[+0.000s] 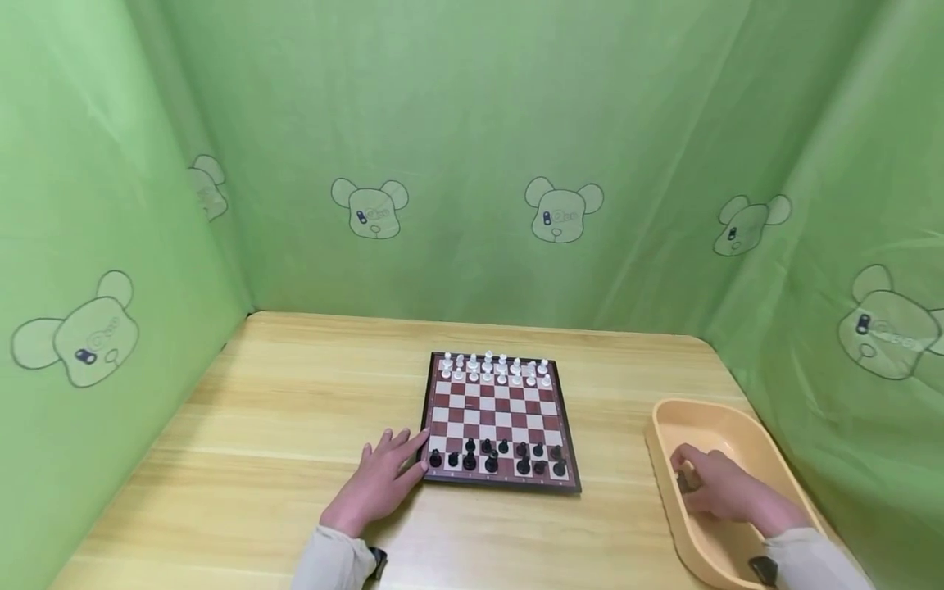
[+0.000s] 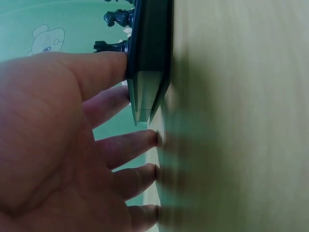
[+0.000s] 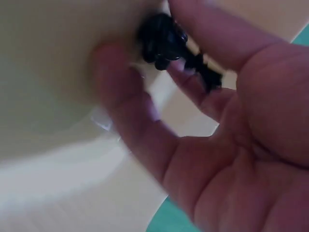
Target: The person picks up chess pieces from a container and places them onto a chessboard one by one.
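A red-and-white chessboard [image 1: 483, 418] with a dark rim lies on the table. White chess pieces [image 1: 487, 365] fill its two far rows, and black chess pieces [image 1: 492, 461] stand along the near side. My left hand [image 1: 383, 482] rests at the board's near left corner, thumb and index finger touching the rim, the other fingers straight on the table; a black rook [image 2: 111, 46] stands just above the thumb. My right hand [image 1: 719, 485] reaches into the orange tray [image 1: 667, 508], curled around a dark chess piece [image 3: 207, 75]. Blur hides whether the black cluster there is one piece or several.
Light wooden table [image 1: 317, 360] surrounds the board. Green cloth walls [image 1: 457, 106] printed with bear heads enclose the back and both sides. The tray stands near the table's right edge, its raised wall around my right hand.
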Tool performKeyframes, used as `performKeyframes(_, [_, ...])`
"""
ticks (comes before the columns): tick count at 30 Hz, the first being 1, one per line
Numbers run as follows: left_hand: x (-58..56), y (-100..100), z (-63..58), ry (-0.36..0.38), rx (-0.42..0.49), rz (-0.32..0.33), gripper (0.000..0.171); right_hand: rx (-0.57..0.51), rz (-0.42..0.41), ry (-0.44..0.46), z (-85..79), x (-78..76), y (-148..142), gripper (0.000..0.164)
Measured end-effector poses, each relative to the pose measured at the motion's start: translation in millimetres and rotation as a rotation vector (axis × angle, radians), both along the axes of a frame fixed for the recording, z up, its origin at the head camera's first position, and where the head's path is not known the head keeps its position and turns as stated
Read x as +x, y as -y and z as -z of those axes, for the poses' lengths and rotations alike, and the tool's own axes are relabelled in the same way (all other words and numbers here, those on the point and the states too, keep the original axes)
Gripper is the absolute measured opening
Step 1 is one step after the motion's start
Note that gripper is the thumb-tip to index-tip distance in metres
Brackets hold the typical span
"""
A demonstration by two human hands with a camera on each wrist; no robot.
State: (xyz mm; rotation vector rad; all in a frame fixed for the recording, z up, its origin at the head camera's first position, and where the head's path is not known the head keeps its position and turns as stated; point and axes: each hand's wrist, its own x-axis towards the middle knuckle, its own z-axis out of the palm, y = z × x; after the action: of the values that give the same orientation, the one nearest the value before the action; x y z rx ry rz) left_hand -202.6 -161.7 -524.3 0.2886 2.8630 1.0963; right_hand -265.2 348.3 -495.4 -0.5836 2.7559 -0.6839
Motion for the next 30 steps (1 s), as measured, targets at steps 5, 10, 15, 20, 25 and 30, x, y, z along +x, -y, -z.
performKeyframes(5, [-0.7, 0.0, 1.0, 0.001, -0.005, -0.004, 0.052, -0.053, -0.037, -0.022, 0.1, 2.2, -0.5, 0.029])
performKeyframes(10, [-0.7, -0.4, 1.3, 0.008, 0.001, 0.001, 0.052, -0.005, -0.020, -0.061, -0.7, 2.9, -0.6, 0.022])
performKeyframes(15, [-1.1, -0.5, 1.6, 0.008, 0.001, 0.001, 0.052, 0.042, 0.022, -0.088, -0.4, 1.1, -0.1, 0.016])
performKeyframes(20, [-1.2, -0.4, 2.2, 0.006, -0.006, 0.007, 0.052, 0.083, 0.047, -0.113, 0.9, 0.1, -0.2, 0.014])
performKeyframes(25, [-1.1, -0.3, 1.9, 0.004, -0.005, 0.005, 0.052, 0.094, 0.053, -0.123, 1.4, -0.7, -0.3, 0.014])
performKeyframes(30, [-0.8, -0.5, 0.1, 0.006, -0.007, 0.002, 0.052, 0.095, 0.048, -0.127, 0.5, -0.6, 0.3, 0.014])
